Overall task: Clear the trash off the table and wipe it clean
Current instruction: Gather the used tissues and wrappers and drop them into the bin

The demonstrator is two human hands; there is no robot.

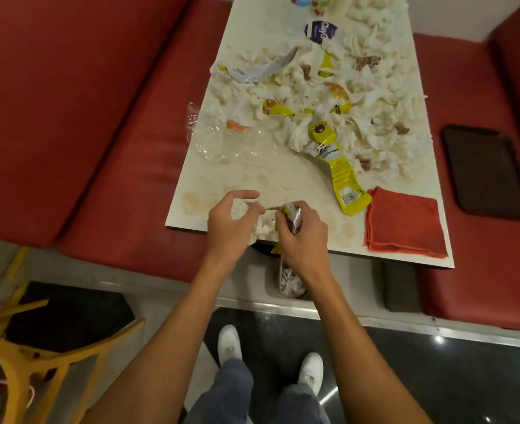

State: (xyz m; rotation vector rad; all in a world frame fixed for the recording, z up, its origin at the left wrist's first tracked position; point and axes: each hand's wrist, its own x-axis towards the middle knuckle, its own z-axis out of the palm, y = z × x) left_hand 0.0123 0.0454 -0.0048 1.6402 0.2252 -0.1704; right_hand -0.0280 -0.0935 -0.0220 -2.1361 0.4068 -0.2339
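One head-worn view looks steeply down at the table's [283, 185] near end; far end seemingly cropped.

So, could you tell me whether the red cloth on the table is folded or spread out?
Folded. The red cloth lies at the table's near right corner as a neat square, with stacked layered edges along its near side.

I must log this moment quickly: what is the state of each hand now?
Left hand: closed on crumpled white tissue.
Right hand: closed on a crushed yellow and silver wrapper.
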